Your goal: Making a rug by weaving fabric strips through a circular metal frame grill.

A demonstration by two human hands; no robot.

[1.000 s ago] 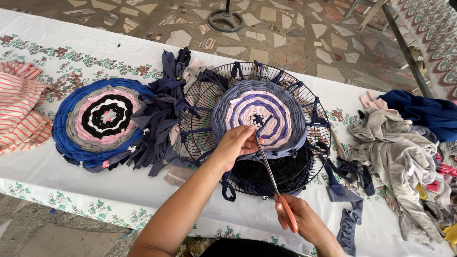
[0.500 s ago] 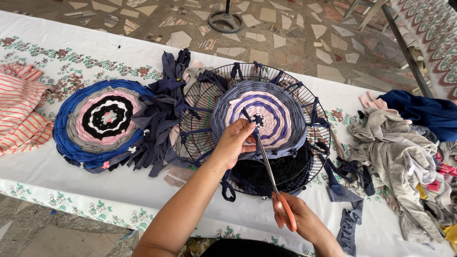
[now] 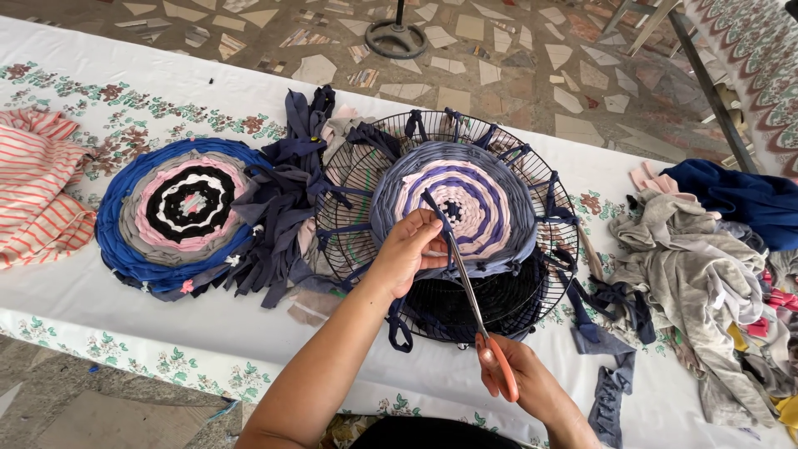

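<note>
Since a second ago, barely shifted: scissors (image 3: 470,287) tipped slightly further over the woven mat (image 3: 455,208). Head view: right hand (image 3: 519,378) closed round the orange handles; left hand (image 3: 409,249) pinching a dark strip (image 3: 432,206) just beyond the blades. Soft, light, floppy cloth; best held taut near the cut. Wire frame (image 3: 341,187) stiff all round; bare tablecloth (image 3: 125,312) below the left wrist.

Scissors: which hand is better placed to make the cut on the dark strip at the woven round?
Right. The right hand already grips the orange-handled scissors, blades reaching the dark strip. The left hand is occupied pinching that strip on the woven round, probably steadying it.
</note>
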